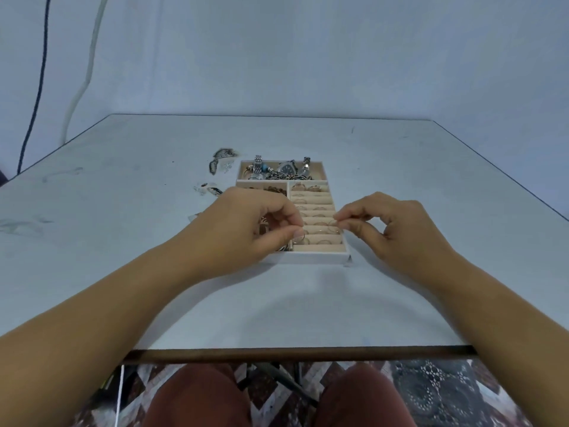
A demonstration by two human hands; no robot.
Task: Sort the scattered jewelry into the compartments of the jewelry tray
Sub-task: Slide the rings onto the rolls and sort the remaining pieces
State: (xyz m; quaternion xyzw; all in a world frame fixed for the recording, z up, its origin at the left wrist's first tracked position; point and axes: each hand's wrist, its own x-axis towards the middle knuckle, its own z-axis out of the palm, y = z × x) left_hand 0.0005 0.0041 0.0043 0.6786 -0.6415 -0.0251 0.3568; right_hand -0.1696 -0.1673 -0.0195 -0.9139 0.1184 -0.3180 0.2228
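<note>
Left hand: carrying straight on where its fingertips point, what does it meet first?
Probably the right hand, whose pinched fingertips face it across the ring rolls of the tray; height above the rings is unclear.

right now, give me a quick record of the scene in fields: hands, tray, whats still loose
left hand: pinches a thin ring over the ring rows
right hand: pinches a small ring at the rows' right side
jewelry tray: on the table, under both hands
far compartment: watches and chains
ring rows: several rings seated
loose jewelry: on the table, left of the tray
</note>
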